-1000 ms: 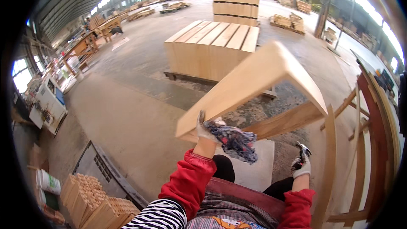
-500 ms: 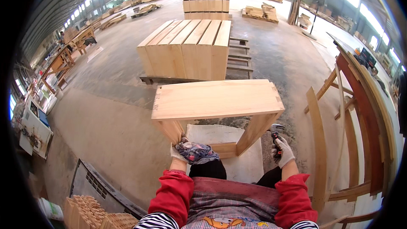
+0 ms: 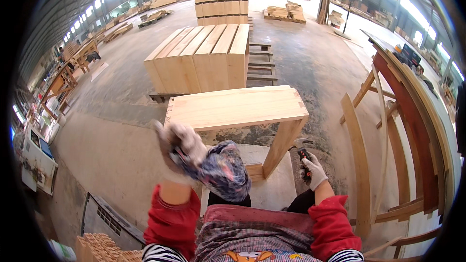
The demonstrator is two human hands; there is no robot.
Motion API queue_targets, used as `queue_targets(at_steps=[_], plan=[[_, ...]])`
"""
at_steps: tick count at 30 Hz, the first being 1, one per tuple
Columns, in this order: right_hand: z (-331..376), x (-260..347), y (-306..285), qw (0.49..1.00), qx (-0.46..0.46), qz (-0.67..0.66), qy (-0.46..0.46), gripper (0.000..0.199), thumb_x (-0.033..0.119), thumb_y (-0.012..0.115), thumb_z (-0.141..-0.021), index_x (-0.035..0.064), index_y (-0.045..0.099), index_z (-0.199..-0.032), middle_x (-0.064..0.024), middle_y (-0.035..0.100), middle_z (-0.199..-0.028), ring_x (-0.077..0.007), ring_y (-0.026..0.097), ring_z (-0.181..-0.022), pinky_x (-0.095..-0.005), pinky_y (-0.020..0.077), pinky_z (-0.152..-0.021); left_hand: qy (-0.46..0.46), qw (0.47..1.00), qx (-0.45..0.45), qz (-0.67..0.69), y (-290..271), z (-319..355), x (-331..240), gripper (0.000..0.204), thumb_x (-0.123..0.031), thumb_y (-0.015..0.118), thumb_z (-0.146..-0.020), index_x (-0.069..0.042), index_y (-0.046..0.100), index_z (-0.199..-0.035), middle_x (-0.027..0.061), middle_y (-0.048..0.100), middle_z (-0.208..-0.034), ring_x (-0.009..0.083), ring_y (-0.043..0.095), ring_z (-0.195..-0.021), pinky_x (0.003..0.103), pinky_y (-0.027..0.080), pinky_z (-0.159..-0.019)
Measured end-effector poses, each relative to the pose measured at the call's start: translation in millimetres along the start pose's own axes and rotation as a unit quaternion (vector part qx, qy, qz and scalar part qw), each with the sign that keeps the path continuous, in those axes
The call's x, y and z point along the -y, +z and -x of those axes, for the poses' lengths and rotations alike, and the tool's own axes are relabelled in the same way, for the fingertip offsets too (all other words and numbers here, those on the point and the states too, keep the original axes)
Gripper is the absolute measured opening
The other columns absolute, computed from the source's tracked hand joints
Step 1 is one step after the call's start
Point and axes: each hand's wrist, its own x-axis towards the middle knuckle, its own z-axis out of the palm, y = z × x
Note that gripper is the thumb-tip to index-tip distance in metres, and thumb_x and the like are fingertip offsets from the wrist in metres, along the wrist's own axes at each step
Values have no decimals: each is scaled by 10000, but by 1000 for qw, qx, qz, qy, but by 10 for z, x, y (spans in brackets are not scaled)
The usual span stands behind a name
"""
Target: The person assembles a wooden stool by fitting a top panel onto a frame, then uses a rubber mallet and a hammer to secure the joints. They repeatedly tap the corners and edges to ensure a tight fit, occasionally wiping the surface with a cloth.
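A pale wooden box frame [image 3: 238, 107] with jointed corners stands on edge before me, resting on a whitish board [image 3: 284, 187]. My left hand [image 3: 187, 145], gloved and smeared by motion, is raised at the frame's near left corner. From it hangs a crumpled dark-blue patterned cloth [image 3: 225, 172], which its fingers grip. To the right of the frame, my gloved right hand [image 3: 314, 171] is closed round the dark handle of a claw hammer [image 3: 304, 155], its metal head pointing away from me. The frame's left side is largely hidden behind my left hand and the cloth.
Beyond the frame, several similar wooden boxes [image 3: 199, 60] sit side by side on a pallet, with a taller stack [image 3: 221, 0] behind. A workbench with wooden legs [image 3: 420, 131] stands at right. At lower left are a dark grey panel [image 3: 109, 218] and bundled wood pieces [image 3: 99, 247].
My left hand has lifted the cloth up and leftward from low inside the frame. The right hand still holds the hammer beside the frame. The whole view has shifted slightly.
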Motion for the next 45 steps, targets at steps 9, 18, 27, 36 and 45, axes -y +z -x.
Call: queue_targets(at_steps=[9,18,27,36,45], plan=[[120,34,137,999,30,5,-30,435,133,638,-924,132,498,-1336,-53,585,-829,-131,541,-550,-287,465,-454,128,651,-10,-748,-103,-1625,-302,338,-365,500,-1003,-77,628,-1124,124,654,-898,261,635,-801,353,529,-770],[206,102,31,998,37,39,-40,474,153,664,-905,128,500,-1348,-26,589,-864,-127,558,-632,-284,476,-492,-297,451,-29,-841,-195,-1478,305,697,-566,665,-836,-82,553,-1326,210,652,-1226,357,611,-1159,370,458,-995],[861,1325,368,945,29,207,-251,537,166,692,-882,49,499,-1369,2,569,-879,-74,505,-625,-227,416,-522,-279,547,7,-789,-328,-1387,35,465,-372,744,-851,-42,659,-1167,86,717,-1042,148,639,-932,309,505,-869],[1771,2247,793,909,39,262,-323,540,152,682,-911,9,472,-1387,3,592,-969,-19,506,-707,-165,418,-603,-278,503,42,-818,-241,-1456,313,532,-439,725,-839,-77,632,-1217,140,703,-1103,279,662,-1022,355,496,-927],[1714,2190,811,842,29,409,-351,469,4,646,-864,9,533,-1319,-89,631,-1043,-128,581,-937,-281,480,-876,-287,524,29,-802,-305,-1450,315,572,-490,721,-823,-90,633,-1223,164,692,-1137,314,649,-1066,361,489,-945]])
